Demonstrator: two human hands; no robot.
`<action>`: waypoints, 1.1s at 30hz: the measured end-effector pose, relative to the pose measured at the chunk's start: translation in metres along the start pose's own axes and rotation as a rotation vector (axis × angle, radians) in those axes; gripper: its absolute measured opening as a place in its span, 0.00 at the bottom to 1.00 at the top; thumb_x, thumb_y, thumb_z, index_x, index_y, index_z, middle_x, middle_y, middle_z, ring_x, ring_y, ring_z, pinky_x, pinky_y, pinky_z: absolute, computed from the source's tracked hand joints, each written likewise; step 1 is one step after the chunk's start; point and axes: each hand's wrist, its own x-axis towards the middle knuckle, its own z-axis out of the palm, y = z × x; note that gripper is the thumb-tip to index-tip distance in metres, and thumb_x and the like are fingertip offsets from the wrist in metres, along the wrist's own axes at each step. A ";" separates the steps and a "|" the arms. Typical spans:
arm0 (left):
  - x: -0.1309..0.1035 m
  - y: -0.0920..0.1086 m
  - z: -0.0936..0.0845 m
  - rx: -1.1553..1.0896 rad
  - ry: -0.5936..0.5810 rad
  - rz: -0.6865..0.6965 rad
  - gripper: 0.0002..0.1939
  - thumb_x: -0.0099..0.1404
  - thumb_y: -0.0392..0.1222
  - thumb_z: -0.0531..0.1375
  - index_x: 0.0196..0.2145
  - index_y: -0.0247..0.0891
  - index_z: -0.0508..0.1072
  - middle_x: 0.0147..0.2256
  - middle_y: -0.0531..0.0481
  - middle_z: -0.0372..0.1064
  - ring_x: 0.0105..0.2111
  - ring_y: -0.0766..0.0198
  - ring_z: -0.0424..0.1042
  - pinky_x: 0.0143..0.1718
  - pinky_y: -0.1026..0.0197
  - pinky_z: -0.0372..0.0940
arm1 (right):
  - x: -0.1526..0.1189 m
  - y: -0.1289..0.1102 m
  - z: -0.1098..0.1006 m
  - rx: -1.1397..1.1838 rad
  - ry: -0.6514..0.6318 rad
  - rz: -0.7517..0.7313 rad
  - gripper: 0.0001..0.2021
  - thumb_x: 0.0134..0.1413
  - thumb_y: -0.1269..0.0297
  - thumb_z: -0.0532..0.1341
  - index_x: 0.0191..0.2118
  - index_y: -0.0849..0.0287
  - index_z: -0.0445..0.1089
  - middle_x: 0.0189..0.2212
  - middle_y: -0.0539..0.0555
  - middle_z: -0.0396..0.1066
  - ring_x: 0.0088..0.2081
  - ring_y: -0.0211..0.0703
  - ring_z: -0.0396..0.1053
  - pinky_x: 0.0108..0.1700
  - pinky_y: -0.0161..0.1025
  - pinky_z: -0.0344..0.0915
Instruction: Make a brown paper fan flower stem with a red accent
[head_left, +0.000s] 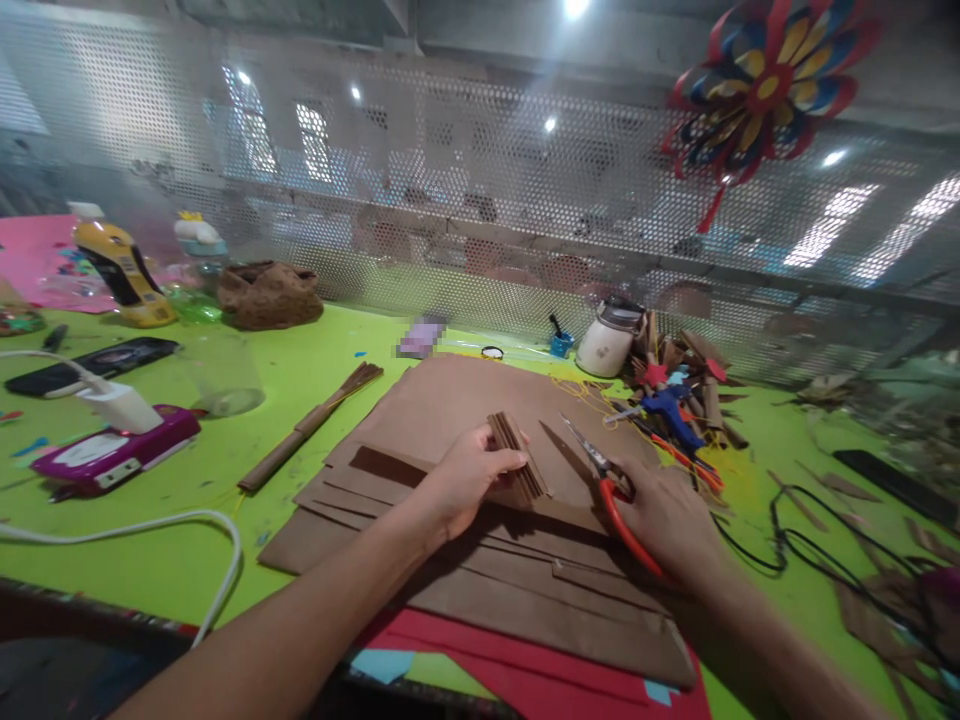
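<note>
My left hand (480,470) pinches a small folded piece of brown paper (517,455), its pleats running lengthwise. In my right hand (667,510) is a pair of scissors (589,440) with orange handles, the blades pointing up and left toward the folded paper but apart from it. Both hands are over a stack of brown paper sheets (450,390). Left of the stack lies a long rolled bundle of brown paper (300,430) tied with yellow string.
A blue glue gun (675,415) lies right, among paper scraps, near a white jar (607,340). Black cable (787,540) loops at the right. A purple power strip (120,450), phone (97,362), clear cup (225,380) and yellow bottle (124,270) stand left.
</note>
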 end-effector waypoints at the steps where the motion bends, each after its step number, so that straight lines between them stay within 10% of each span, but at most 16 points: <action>1: 0.001 -0.001 -0.001 0.004 -0.003 -0.005 0.12 0.49 0.30 0.60 0.34 0.32 0.67 0.25 0.53 0.64 0.24 0.70 0.65 0.27 0.66 0.59 | 0.002 0.003 0.002 -0.014 0.011 -0.006 0.15 0.51 0.58 0.53 0.43 0.57 0.68 0.26 0.56 0.71 0.28 0.46 0.66 0.27 0.36 0.49; 16: 0.011 -0.008 -0.009 -0.135 -0.102 -0.088 0.02 0.56 0.32 0.54 0.26 0.31 0.64 0.25 0.43 0.70 0.28 0.61 0.73 0.35 0.57 0.67 | 0.024 0.028 0.009 0.134 0.000 -0.069 0.21 0.47 0.55 0.57 0.47 0.57 0.66 0.39 0.58 0.67 0.38 0.46 0.66 0.34 0.37 0.58; 25: 0.017 -0.012 -0.015 -0.133 -0.077 -0.011 0.09 0.52 0.30 0.53 0.34 0.33 0.64 0.20 0.54 0.61 0.19 0.73 0.63 0.18 0.73 0.54 | 0.019 0.013 -0.038 0.905 0.005 -0.023 0.17 0.49 0.61 0.55 0.44 0.61 0.67 0.20 0.46 0.58 0.22 0.34 0.56 0.26 0.34 0.54; 33: 0.017 -0.015 -0.016 0.038 -0.183 -0.018 0.11 0.58 0.46 0.55 0.30 0.34 0.66 0.13 0.63 0.42 0.11 0.77 0.45 0.13 0.71 0.38 | 0.032 -0.029 -0.054 1.725 -0.302 0.082 0.15 0.53 0.55 0.52 0.41 0.59 0.64 0.19 0.48 0.63 0.19 0.34 0.56 0.18 0.30 0.51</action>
